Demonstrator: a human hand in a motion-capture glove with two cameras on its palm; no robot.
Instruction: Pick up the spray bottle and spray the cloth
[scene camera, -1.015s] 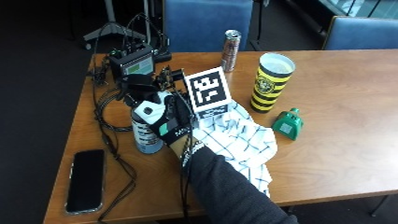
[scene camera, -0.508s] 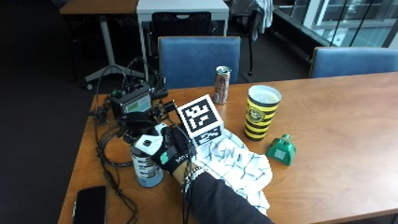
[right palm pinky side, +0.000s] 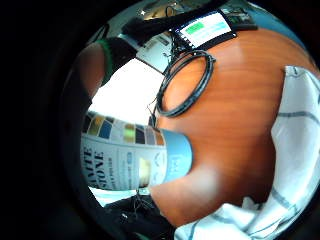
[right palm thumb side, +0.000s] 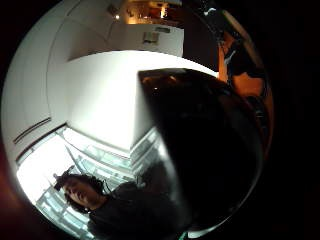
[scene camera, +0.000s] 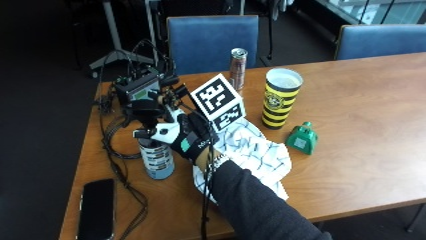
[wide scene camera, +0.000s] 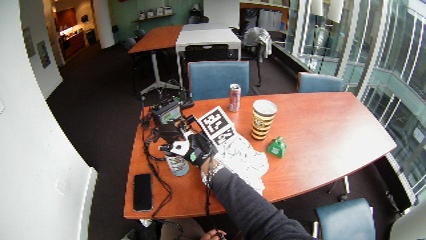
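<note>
The grip (scene camera: 193, 140) is curled round the head of the upright bottle (scene camera: 156, 157); the cloth (scene camera: 256, 150) lies just beside it on the worktop (scene camera: 373, 100), toward the arm's side.

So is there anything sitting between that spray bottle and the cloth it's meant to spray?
Nothing visible. The gloved right hand is at the spray bottle, and the patterned cloth lies right beside it with only bare table between. The striped cup stands past the cloth.

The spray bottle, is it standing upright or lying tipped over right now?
Upright. The spray bottle stands on the table beside the cloth, black nozzle on top, with the right hand at its head.
</note>
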